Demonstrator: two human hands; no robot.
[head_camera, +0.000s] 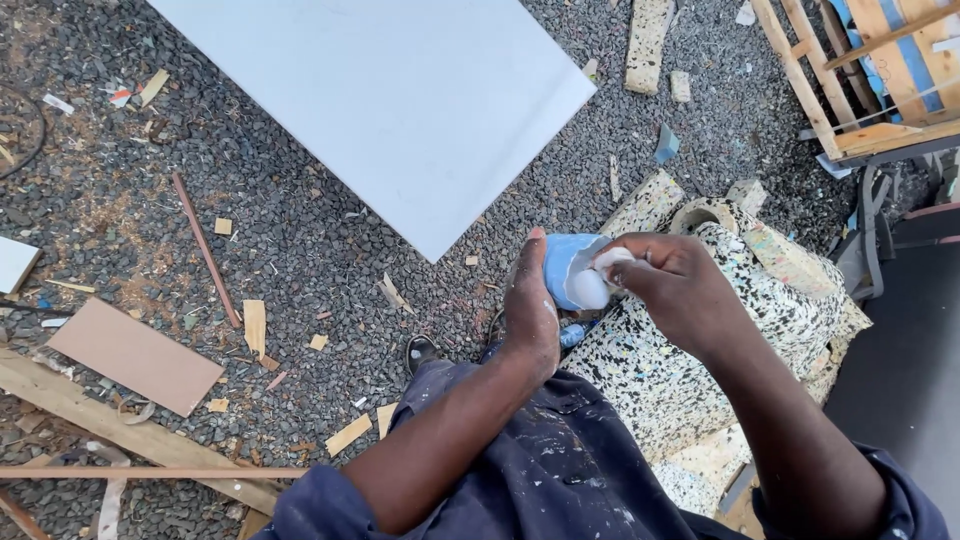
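At the center of the frame, the left hand (530, 305) stood edge-on, its fingers wrapped around a smooth blue plastic container (568, 268). The right hand (672, 285) reached in from the lower right, wrist bent, fingertips pinching the container's white cap (607, 259). Just right lay rolled speckled foam (700, 350); a flat white board (400, 90) covered coarse grey gravel (290, 240) above.

A light-blue plastic bottle (568, 268) with a white rounded end is sitting tilted above speckled foam, partly hiding behind fingers.
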